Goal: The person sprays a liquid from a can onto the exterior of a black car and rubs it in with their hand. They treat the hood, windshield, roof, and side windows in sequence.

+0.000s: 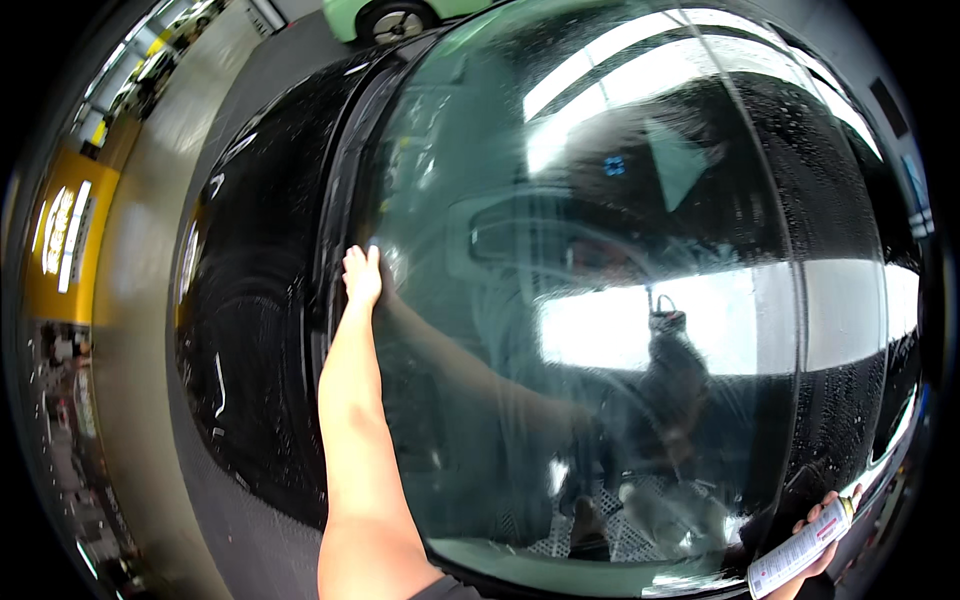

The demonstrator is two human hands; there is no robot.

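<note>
My left arm stretches forward along the lower edge of the car's windshield [480, 400]. At its end my left hand [362, 276] lies by the dark strip [330, 240] between hood and glass, thumb apart from the fingers. I see nothing in that hand; the fingertips are small and partly hidden. Down at the lower right my right hand [832, 552] is closed round a white spray can [798, 552] with a yellowish top. The can is tilted, its top up and to the right. Cloudy smears and arc-shaped streaks mark the glass.
The black hood [250, 290] lies left of the windshield, and a wet black roof [830, 200] right of it. A light green car [350, 15] stands beyond. Farther left are a pale floor strip [150, 270] and a yellow panel [65, 240]. The glass reflects lights and my figure.
</note>
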